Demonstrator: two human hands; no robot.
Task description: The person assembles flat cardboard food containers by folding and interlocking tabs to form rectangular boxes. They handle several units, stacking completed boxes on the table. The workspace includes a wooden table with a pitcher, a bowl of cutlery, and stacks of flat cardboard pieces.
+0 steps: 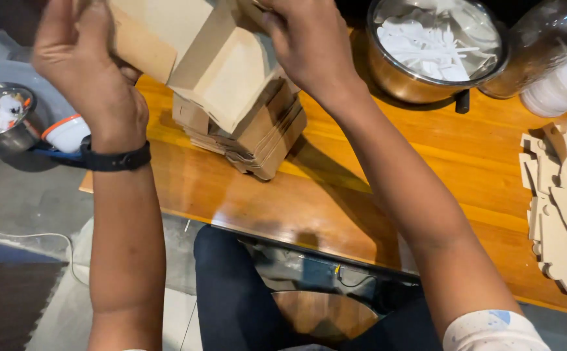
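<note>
Orange wooden tabletop (pixel 361 162), glossy, under warm light. Left hand (pixel 82 58) and right hand (pixel 309 42) both closed on a half-folded kraft cardboard box (pixel 212 58), held up just above stack of folded boxes (pixel 251 140), far centre. Brown, creased, flaps partly open. Risk: stack leaning, could topple if bumped; flap could tear if forced. Flat blanks (pixel 563 208) at right; steel bowl of white plastic cutlery (pixel 436 49) far right.
</note>
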